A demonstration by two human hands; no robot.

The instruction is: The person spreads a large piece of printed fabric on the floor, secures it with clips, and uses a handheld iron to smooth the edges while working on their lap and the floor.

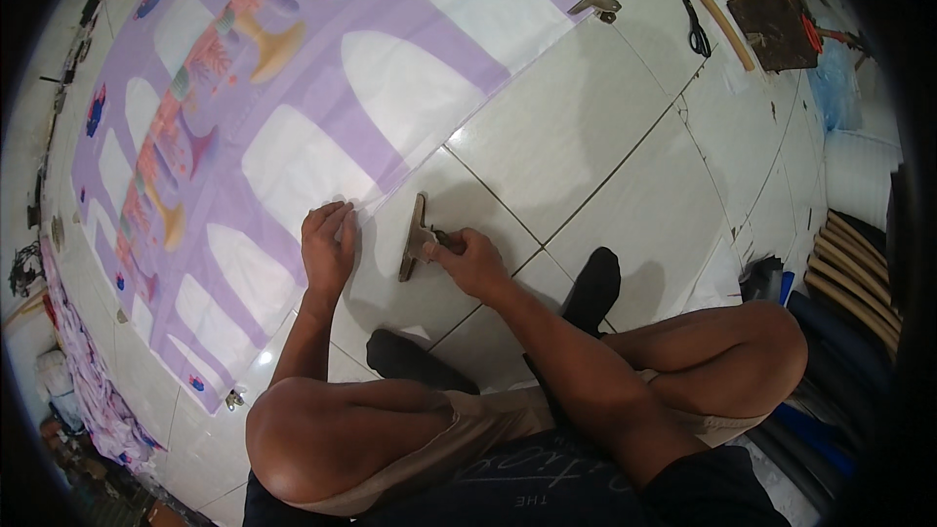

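Right hand (471, 259) grips the handle of a flat brown wooden-backed clip (414, 237), which sits on the white tiled floor (586, 137) against the near edge of the lilac printed cloth (293, 88). Left hand (328, 246) lies flat, fingers spread, pressing that cloth edge just beside the clip.

Two clamps (416, 237) – one scissors (692, 18)

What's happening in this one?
A person sits cross-legged on a tiled floor beside a long purple patterned cloth spread flat. The left hand presses down the cloth's edge, while the right hand grips a large metal clip there. Another clip and scissors lie farther off.
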